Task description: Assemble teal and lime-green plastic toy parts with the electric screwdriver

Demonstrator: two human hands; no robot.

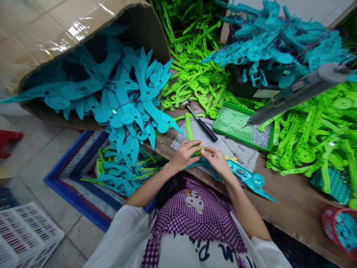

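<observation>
Close together at the table's front edge, both my hands grip one lime-green plastic arm piece (189, 127). My left hand (184, 154) wraps its fingers over the lower end, and the rest of the piece sticks up beyond them. From the other side, my right hand (216, 159) pinches the same end; its fingertips partly hide it. Under my hands and forearm lies a turquoise plastic part (247, 175), with thin wires trailing right. Just beyond are a black-handled hammer (205, 126) and a thin metal tool (233, 150) on a grey cloth (178, 140).
A green tray (219, 128) of small metal pieces sits beneath a hanging grey electric screwdriver (301, 91). Green parts (304, 149) pile up behind and right. A cardboard box (89, 26) spills turquoise parts (119, 93) at left. A red basket (329, 223) stands at the right edge.
</observation>
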